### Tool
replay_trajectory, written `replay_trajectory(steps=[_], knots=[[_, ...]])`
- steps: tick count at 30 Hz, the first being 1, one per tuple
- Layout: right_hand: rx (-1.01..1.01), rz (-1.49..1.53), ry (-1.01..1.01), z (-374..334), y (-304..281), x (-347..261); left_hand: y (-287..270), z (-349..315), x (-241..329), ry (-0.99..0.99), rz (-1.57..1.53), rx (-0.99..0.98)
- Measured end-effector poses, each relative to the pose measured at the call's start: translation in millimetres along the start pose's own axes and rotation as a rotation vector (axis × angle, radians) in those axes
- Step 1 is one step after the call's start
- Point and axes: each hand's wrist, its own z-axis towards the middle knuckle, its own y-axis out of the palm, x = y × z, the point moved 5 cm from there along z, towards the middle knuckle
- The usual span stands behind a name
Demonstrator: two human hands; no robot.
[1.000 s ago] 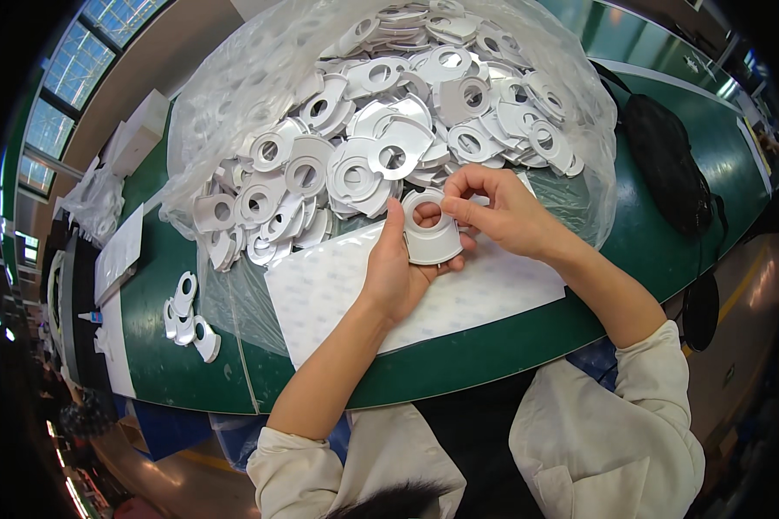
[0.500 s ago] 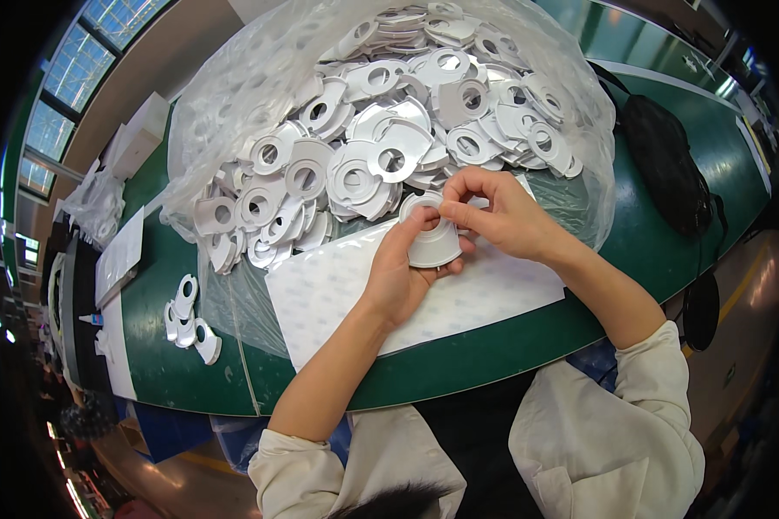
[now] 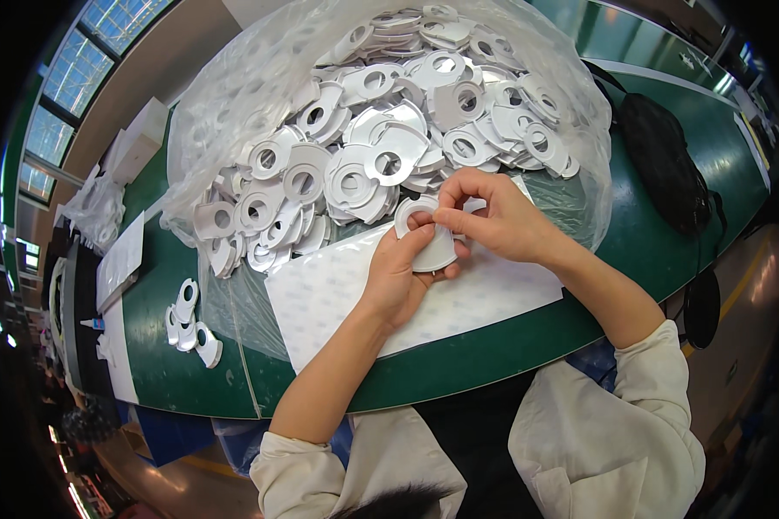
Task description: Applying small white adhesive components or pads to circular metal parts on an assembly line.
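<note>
White and smooth, the ring-ended part [image 3: 433, 254] is held above the white sheet [image 3: 485, 303] near the middle of the green table [image 3: 459, 368], its broad end toward you. Your left hand [image 3: 394, 270] has its grip closed on that part, thumb lying over the ring and fingers supporting it from beneath and at the right. Your right hand [image 3: 504, 221] meets the ring's right edge with thumb and forefinger close together; whether that grip is closed on the rim, or on something small there, you cannot tell from this view. By the look of it, the step in hand is fine fingertip work at the ring while the left hand steadies the part. The next move seems to call for a firm left hold and light, precise pressure from the right fingertips. On the far side, a pile of similar parts [image 3: 407, 143] sits in a clear plastic bag [image 3: 234, 86]; a few loose parts [image 3: 186, 334] lie together to the left, and a black pouch [image 3: 662, 164] rests at the right.
</note>
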Motion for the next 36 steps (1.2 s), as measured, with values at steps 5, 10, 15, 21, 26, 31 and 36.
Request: replay_trajectory(steps=[5,10,15,21,26,31,36], knots=[[0.048,-0.143,-0.147,1,-4,-1,-3,2,-2,0.003,0.005,-0.028],[0.129,-0.457,-0.34,-3,-6,-16,0,1,-1,0.019,0.068,0.007],[0.11,-0.162,-0.105,0,-11,-12,7,-2,0,0.029,0.199,0.026],[0.12,-0.199,-0.04,-2,-14,-8,12,-3,-2,0.015,0.259,-0.041],[0.16,-0.279,-0.045,-2,-17,-7,13,-2,-4,0.031,0.334,-0.086],[0.203,-0.439,-0.122,-2,-18,-11,14,-3,-4,0.023,0.266,-0.101],[0.263,-0.525,-0.045,-8,-14,-15,14,-2,-5,0.022,0.299,-0.105]])
